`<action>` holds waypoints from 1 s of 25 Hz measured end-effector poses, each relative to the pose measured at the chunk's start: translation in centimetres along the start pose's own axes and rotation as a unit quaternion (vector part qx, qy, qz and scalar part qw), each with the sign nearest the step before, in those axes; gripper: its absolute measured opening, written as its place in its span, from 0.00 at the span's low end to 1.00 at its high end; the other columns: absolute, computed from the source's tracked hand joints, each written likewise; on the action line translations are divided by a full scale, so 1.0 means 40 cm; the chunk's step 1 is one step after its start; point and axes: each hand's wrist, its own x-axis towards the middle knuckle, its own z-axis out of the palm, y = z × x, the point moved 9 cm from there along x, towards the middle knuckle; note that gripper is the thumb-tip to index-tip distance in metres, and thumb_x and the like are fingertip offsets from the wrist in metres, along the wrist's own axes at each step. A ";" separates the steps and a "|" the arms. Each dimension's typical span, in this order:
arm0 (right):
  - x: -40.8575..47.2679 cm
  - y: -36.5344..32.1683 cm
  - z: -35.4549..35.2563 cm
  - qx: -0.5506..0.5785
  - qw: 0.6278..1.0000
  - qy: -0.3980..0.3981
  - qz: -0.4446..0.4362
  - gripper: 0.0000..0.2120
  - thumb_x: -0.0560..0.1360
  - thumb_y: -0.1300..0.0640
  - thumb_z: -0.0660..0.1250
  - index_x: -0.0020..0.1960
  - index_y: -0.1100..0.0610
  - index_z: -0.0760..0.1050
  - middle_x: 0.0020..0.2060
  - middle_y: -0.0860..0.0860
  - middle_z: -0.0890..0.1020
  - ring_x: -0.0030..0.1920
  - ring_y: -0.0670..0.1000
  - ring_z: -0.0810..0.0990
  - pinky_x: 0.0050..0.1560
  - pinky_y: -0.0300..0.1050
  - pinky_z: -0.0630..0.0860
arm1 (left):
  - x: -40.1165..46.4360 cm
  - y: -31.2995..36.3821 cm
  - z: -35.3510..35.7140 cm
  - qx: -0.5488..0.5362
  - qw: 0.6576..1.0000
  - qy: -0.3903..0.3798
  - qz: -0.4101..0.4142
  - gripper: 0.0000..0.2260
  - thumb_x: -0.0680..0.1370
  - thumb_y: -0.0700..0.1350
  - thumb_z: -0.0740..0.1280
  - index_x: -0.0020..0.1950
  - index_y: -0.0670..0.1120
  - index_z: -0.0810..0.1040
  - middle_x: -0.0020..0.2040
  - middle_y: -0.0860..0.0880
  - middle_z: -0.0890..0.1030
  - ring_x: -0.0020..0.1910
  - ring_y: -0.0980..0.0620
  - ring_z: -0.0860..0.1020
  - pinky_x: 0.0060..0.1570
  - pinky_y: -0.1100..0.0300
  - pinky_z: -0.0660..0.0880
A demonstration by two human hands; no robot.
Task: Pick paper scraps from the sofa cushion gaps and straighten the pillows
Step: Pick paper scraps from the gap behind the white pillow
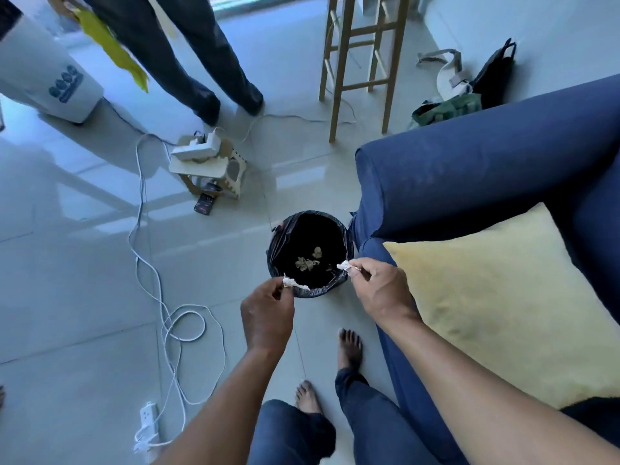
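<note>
A bin [310, 255] stands on the floor [84, 280] just left of the sofa [469, 169], with scraps [307, 263] lying inside. A pillow [503, 303] rests on the sofa seat. A stool [364, 62] stands behind the sofa arm, and cables [174, 323] trail left of the bin.

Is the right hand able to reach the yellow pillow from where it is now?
Probably yes: the right hand is close beside the yellow pillow with nothing between, though it pinches a paper scrap.
</note>
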 end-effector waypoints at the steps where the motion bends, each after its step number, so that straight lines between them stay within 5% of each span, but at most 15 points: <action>1: 0.038 0.002 0.028 -0.016 1.000 -0.005 -0.004 0.05 0.76 0.54 0.70 0.48 0.52 0.84 0.33 0.52 0.84 0.35 0.57 0.81 0.39 0.50 0.79 | 0.037 -0.008 0.020 0.004 1.000 0.000 -0.010 0.04 0.75 0.46 0.69 0.42 0.51 0.83 0.29 0.54 0.78 0.30 0.56 0.75 0.31 0.67 0.66; 10: 0.347 0.120 0.351 -0.098 0.994 -0.022 0.044 0.06 0.76 0.54 0.67 0.49 0.53 0.82 0.40 0.55 0.86 0.44 0.62 0.81 0.44 0.52 0.78 | 0.284 -0.167 0.241 -0.005 0.999 -0.010 -0.053 0.04 0.76 0.46 0.69 0.42 0.52 0.84 0.30 0.56 0.80 0.34 0.55 0.77 0.33 0.76 0.66; 15: 0.430 0.241 0.502 -0.160 0.973 -0.125 0.112 0.15 0.78 0.58 0.60 0.61 0.51 0.79 0.54 0.56 0.85 0.54 0.60 0.81 0.54 0.49 0.79 | 0.380 -0.228 0.349 0.023 0.998 -0.029 -0.049 0.06 0.76 0.47 0.67 0.44 0.51 0.84 0.32 0.56 0.80 0.34 0.56 0.77 0.35 0.77 0.65; 20: 0.417 0.271 0.474 -0.120 0.984 -0.092 0.097 0.14 0.77 0.57 0.62 0.59 0.51 0.80 0.49 0.51 0.87 0.53 0.57 0.82 0.55 0.49 0.79 | 0.436 -0.259 0.451 0.018 0.995 -0.057 -0.082 0.06 0.77 0.46 0.66 0.45 0.50 0.84 0.35 0.53 0.83 0.36 0.54 0.80 0.36 0.66 0.71; 25: 0.379 0.248 0.416 -0.098 0.990 -0.070 0.073 0.12 0.78 0.58 0.64 0.58 0.53 0.81 0.47 0.48 0.87 0.51 0.55 0.83 0.56 0.49 0.79 | 0.439 -0.262 0.493 0.049 0.984 -0.131 -0.106 0.06 0.76 0.42 0.67 0.51 0.49 0.81 0.44 0.51 0.81 0.45 0.48 0.78 0.50 0.55 0.76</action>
